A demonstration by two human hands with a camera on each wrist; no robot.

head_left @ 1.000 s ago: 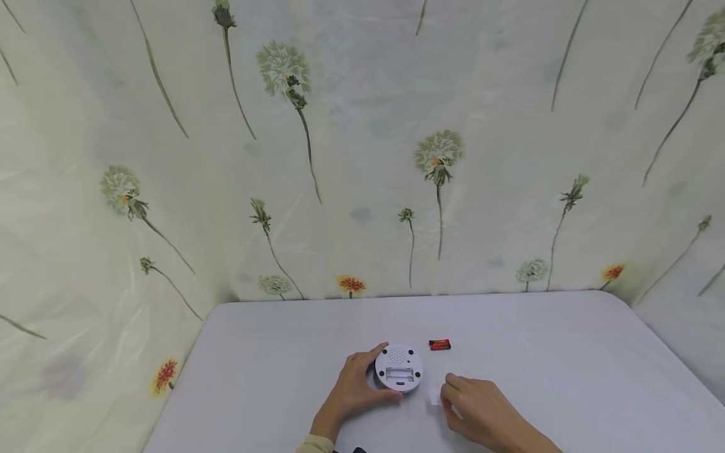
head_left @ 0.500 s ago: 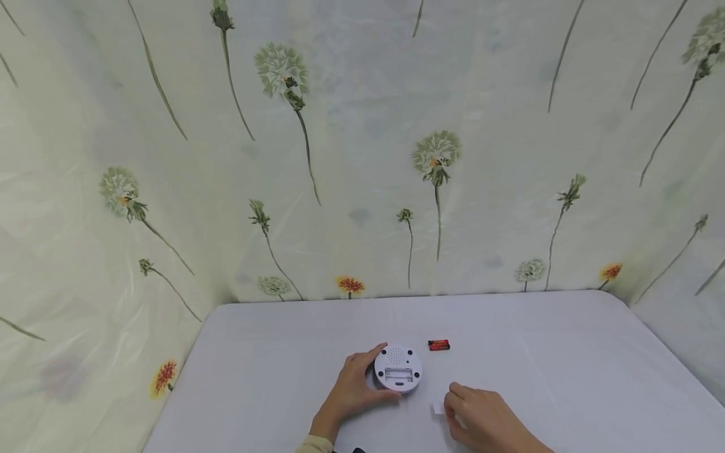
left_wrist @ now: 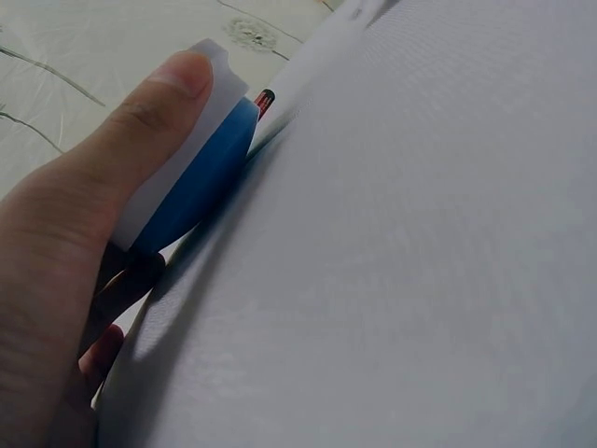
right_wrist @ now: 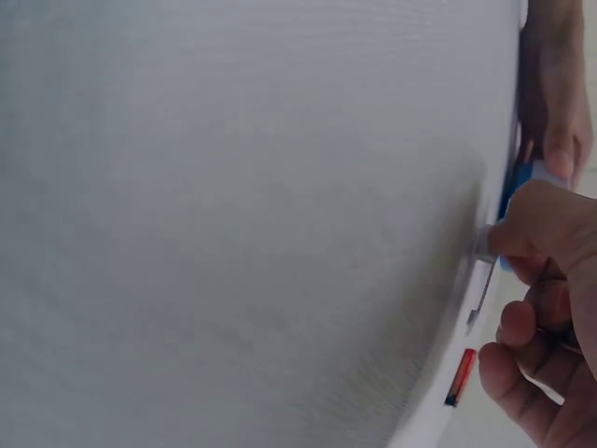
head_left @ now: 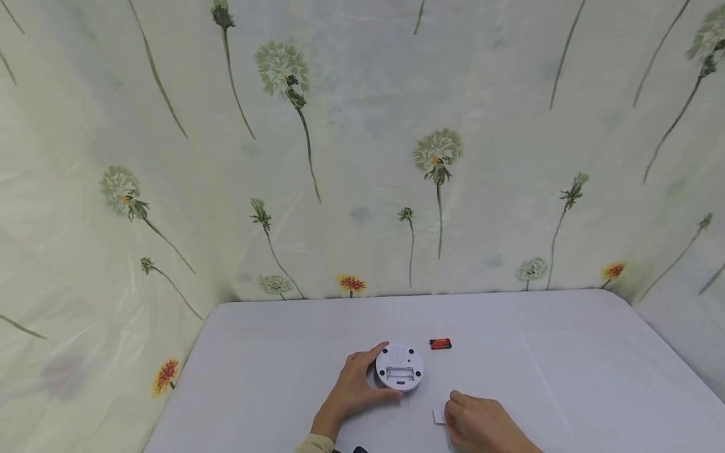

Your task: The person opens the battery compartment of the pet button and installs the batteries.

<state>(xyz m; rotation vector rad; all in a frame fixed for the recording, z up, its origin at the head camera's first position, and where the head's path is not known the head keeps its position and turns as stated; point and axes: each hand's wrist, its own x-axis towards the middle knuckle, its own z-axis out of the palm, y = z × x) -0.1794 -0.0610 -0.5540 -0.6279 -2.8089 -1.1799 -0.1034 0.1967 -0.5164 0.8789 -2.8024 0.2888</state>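
Observation:
My left hand (head_left: 355, 385) grips a round white device (head_left: 398, 356), thumb on one side and fingers on the other. Its upturned face has a speaker-like hole pattern, dark round feet and an uncovered battery compartment. The left wrist view shows the device's blue lower part (left_wrist: 207, 173) close to the table. Nearer the front, my right hand (head_left: 481, 423) pinches a small flat white piece (head_left: 438, 416) low at the tabletop; my fingers hide much of it. Red-and-black batteries (head_left: 440, 344) lie side by side behind and right of the device.
A white cloth covers the table (head_left: 555, 352), whose rounded far edge meets a flower-printed curtain (head_left: 362, 157). A small dark object (head_left: 359, 450) shows at the bottom edge of the head view, mostly cut off.
My right hand has moved slightly toward the front of the table with the white piece, away from the device. The left hand, device and batteries stay where they were.

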